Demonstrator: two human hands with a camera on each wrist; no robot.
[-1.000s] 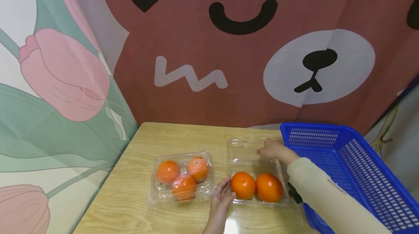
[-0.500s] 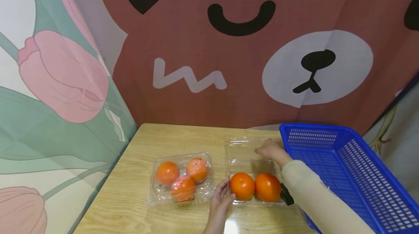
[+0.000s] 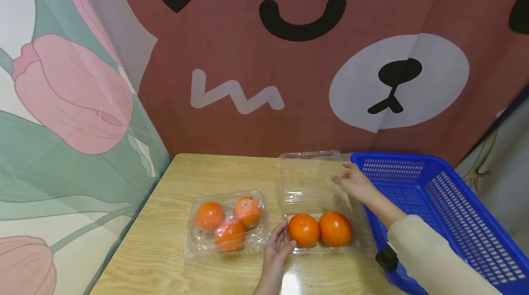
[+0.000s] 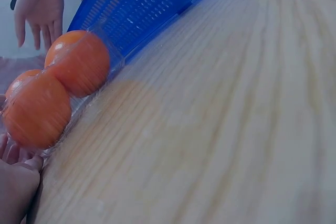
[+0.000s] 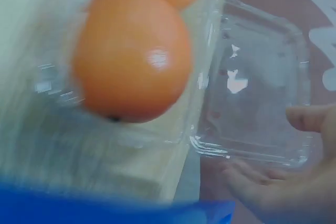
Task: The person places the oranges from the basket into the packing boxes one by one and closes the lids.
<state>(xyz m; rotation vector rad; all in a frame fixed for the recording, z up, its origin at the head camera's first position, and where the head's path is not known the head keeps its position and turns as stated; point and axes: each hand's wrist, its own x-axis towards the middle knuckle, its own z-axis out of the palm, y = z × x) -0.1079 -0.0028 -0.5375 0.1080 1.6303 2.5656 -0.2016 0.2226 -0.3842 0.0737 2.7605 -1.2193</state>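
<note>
A clear plastic clamshell box (image 3: 314,250) stands open, with two round, shiny orange fruits (image 3: 303,230) in its base. Its lid (image 3: 310,175) tilts up at the back. My left hand (image 3: 276,253) rests at the box's front left corner, fingers along the side and thumb at the front. At the lid's right side is my right hand (image 3: 355,185), fingers straight and thumb held apart. In the right wrist view the thumb (image 5: 304,117) overlaps the lid's edge. A second, closed clamshell box (image 3: 198,249) to the left holds three similar fruits (image 3: 229,235).
A blue perforated plastic basket (image 3: 413,171) stands on the right, close beside the open box and under my right forearm. The wooden table (image 3: 165,221) ends at a printed cloth backdrop (image 3: 239,134) with a bear on it.
The lid has swung from lying low to a steeper tilt. My right hand has moved up to its right side, its fingers now spread. The left hand stays at the box's corner.
</note>
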